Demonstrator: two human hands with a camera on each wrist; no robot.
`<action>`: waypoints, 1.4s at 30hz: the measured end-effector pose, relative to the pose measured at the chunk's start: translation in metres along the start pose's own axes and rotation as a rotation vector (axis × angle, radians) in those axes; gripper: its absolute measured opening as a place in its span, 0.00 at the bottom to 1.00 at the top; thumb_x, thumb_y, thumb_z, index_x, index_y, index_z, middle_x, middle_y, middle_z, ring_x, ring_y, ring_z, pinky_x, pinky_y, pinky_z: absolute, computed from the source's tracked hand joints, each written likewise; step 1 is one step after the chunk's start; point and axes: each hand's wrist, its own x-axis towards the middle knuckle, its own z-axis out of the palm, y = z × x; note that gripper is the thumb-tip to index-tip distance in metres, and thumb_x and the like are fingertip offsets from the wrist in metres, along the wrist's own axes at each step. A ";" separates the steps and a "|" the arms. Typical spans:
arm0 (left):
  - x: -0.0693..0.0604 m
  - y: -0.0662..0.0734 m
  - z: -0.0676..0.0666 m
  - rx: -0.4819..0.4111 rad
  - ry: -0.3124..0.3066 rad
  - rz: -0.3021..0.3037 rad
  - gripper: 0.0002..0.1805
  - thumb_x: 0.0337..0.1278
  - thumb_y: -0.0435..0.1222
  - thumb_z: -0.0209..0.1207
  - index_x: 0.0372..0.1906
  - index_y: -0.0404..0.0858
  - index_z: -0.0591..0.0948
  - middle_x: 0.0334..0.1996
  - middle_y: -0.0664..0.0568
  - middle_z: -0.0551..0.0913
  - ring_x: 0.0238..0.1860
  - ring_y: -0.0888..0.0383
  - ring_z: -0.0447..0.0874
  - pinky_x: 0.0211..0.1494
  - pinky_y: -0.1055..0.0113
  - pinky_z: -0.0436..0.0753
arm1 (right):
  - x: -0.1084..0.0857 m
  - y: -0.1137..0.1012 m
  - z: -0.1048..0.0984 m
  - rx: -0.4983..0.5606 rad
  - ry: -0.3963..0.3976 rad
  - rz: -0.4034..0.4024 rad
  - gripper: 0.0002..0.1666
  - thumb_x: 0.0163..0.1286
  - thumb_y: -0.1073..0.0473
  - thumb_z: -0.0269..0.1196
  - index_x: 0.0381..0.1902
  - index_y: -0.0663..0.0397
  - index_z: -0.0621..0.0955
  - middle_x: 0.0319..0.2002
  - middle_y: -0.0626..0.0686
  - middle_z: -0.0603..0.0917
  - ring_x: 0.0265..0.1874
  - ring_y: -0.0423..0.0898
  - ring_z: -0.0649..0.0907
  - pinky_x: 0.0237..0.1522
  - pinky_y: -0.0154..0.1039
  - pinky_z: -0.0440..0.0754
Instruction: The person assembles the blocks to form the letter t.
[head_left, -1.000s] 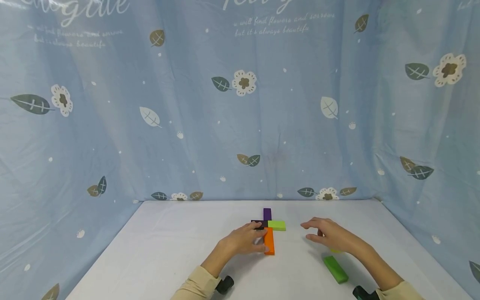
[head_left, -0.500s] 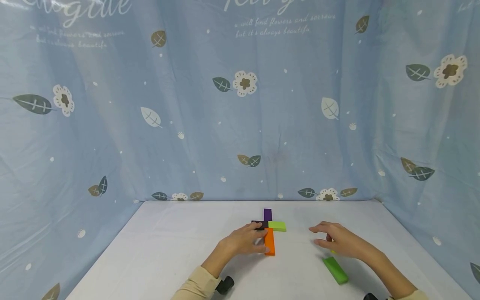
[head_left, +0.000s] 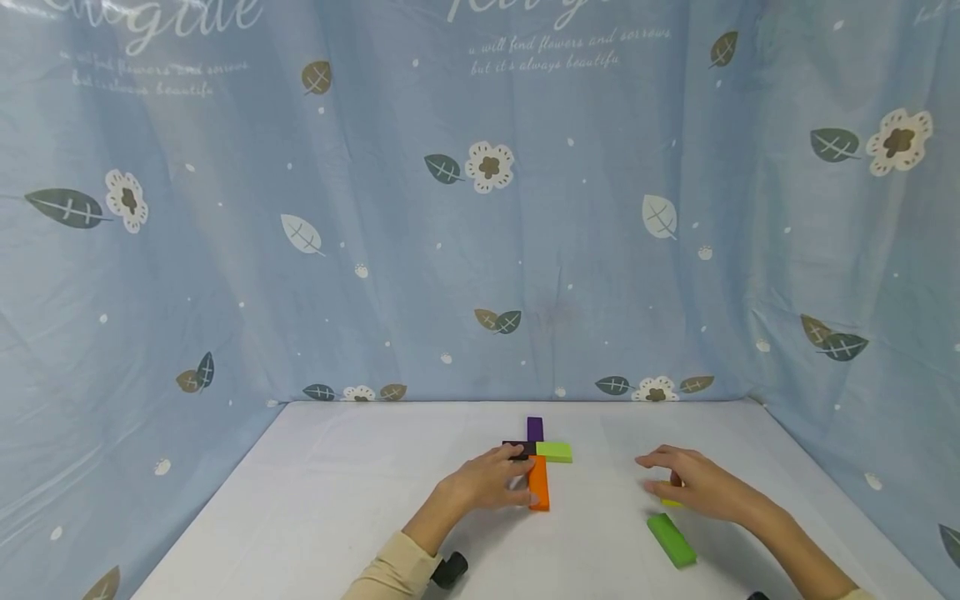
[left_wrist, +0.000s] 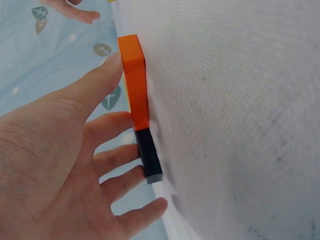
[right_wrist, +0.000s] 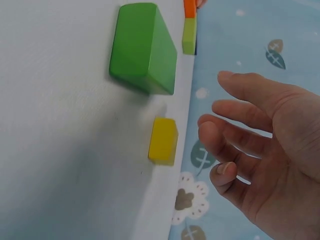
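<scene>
I rest the left hand [head_left: 483, 481], fingers relaxed, against the orange block [head_left: 539, 486] and black block [head_left: 521, 447], seemingly to steady them, lime block [head_left: 554, 452] and purple block [head_left: 535, 429] beyond; the right hand [head_left: 701, 482] hangs loose, empty, near the yellow block [right_wrist: 163, 140], green block [head_left: 672, 541] thumb-side, perhaps for easy reach.

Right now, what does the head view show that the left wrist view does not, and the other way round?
Only head: the purple block and the green block.

Only left wrist: the palm side of the left hand, with the little finger apart from the black block.

Both: the black block, the orange block, the left hand, the right hand, blue curtain and white table.

Whether the left wrist view also catches the lime block or the yellow block, I cannot tell.
</scene>
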 end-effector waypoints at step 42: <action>0.001 0.000 0.000 0.021 0.011 0.017 0.37 0.59 0.61 0.59 0.71 0.52 0.70 0.74 0.52 0.65 0.73 0.51 0.64 0.72 0.53 0.70 | -0.023 0.037 0.002 -0.105 0.059 0.069 0.25 0.60 0.54 0.70 0.51 0.64 0.82 0.44 0.56 0.82 0.22 0.28 0.71 0.23 0.29 0.73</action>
